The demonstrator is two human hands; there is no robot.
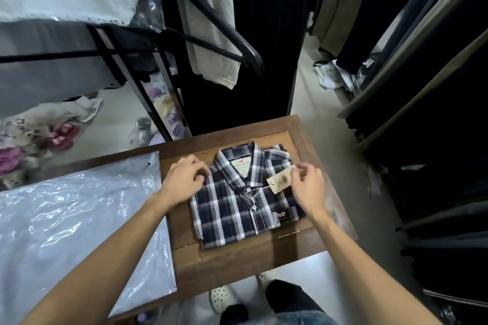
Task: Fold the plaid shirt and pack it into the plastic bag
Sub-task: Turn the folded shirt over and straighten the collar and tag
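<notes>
The navy and white plaid shirt (232,208) lies folded into a rectangle, collar away from me, on the brown wooden table (237,261). A beige hang tag (279,182) rests on its right chest. My left hand (184,179) presses its fingertips on the shirt's left shoulder edge. My right hand (307,185) hovers at the shirt's right side, fingers curled and pinched near the tag's string; whether it grips the string is unclear. The clear plastic bag (74,221) lies flat on the table's left part, beside the shirt.
A black clothes rack (137,74) with a black hanger (232,42) and hanging garments stands behind the table. Dark clothes (435,113) hang along the right. My feet (224,295) are below the table's near edge. Pink items (60,134) lie on the floor at left.
</notes>
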